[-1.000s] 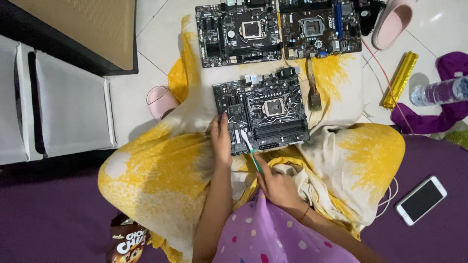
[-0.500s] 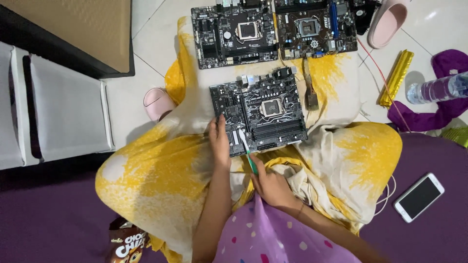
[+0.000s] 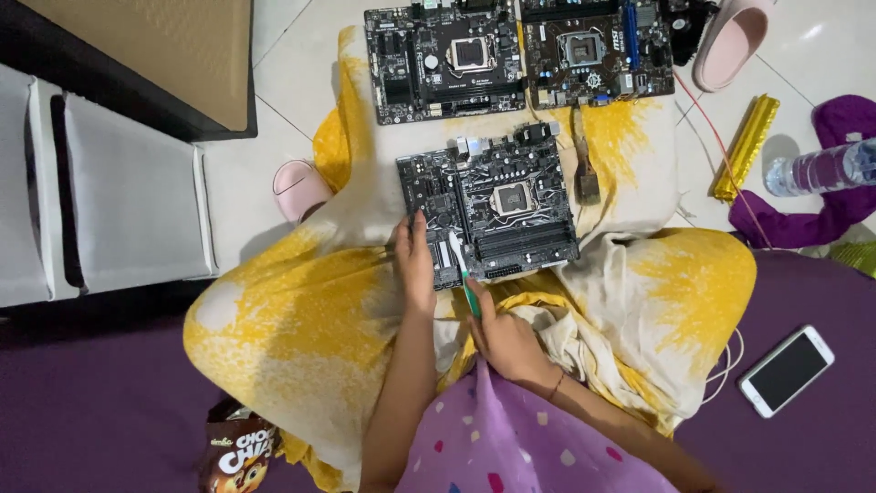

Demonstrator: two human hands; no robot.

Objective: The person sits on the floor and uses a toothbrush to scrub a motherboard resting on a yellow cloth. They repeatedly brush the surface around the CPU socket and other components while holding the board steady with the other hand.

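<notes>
Between both hands lies a black square motherboard [image 3: 488,205]; left hand [image 3: 415,265] presses flat on its edge, right hand [image 3: 504,340] grips a green-handled toothbrush [image 3: 464,272] against it.

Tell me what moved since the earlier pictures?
Almost nothing. The right hand keeps its grip on the green toothbrush, bristles at the near edge of the motherboard; any brushing stroke is too small to tell. The left hand stays pressed on the board's left side. The two other motherboards, paintbrush and phone have not moved.
</notes>
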